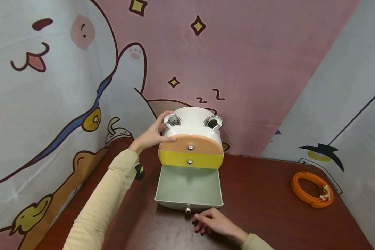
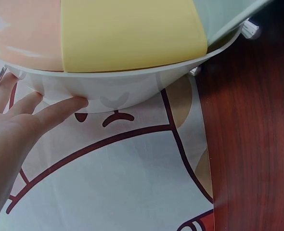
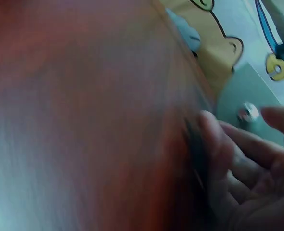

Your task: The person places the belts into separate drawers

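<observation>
A frog-faced small drawer box [image 1: 192, 119] with a white body stands on the table. Its orange drawer [image 1: 203, 142] and yellow drawer [image 1: 206, 160] are pushed in; the pale green bottom drawer [image 1: 190, 184] is pulled out, its tray bare. My left hand [image 1: 153, 135] grips the box's upper left side, thumb over the orange front; in the left wrist view its fingers [image 2: 60, 110] press the white side. Just right of and below the green drawer's silver knob [image 1: 188, 210], my right hand [image 1: 217, 222] hovers with loosely bent fingers, apart from the knob [image 3: 248, 113].
An orange coiled strap [image 1: 306, 199] with a pale metal clasp lies on the table's right. Cartoon-printed cloth [image 1: 237, 69] hangs close behind the box and along both sides. The brown table [image 1: 256, 194] has a glossy surface.
</observation>
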`<state>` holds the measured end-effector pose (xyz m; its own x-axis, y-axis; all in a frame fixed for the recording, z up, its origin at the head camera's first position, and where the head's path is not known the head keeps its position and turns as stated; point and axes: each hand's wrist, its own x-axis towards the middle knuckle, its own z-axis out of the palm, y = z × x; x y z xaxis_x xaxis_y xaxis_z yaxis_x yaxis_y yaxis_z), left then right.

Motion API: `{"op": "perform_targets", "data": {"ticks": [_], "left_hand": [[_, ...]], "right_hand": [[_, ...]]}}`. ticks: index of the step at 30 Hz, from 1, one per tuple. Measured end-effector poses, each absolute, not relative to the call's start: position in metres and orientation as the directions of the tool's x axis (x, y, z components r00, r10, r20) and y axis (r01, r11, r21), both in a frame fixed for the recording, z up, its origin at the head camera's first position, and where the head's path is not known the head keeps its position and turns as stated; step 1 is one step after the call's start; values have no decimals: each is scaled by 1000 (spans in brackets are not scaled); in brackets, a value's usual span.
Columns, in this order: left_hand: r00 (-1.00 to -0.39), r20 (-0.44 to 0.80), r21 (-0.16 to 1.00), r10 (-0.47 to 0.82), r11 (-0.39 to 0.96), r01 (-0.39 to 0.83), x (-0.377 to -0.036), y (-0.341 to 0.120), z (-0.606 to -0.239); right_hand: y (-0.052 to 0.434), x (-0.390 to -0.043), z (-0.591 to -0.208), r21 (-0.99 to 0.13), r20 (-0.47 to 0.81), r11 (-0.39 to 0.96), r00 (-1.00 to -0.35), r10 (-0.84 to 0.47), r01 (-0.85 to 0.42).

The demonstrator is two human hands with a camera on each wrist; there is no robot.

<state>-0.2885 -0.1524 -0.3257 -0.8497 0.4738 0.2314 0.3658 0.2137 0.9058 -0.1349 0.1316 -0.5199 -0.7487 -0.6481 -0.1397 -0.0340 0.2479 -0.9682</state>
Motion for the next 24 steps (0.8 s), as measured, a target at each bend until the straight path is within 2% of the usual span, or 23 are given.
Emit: {"op": "perform_targets", "data": {"ticks": [4,7,24], "left_hand": [[-852,226,907,473,216,361,-288,-152,-325],[-853,221,909,472,217,355,-288,-152,-325],[-858,215,911,466,221,349,-288,-152,-324]], "right_hand": [[152,-139,-518,-958,-157,278,-700,-697,-63],[166,-143,-518,-957,-145,276,-688,-712,-85],[222,-171,-507,-925,-80,324,-735,-673,-197]]}}
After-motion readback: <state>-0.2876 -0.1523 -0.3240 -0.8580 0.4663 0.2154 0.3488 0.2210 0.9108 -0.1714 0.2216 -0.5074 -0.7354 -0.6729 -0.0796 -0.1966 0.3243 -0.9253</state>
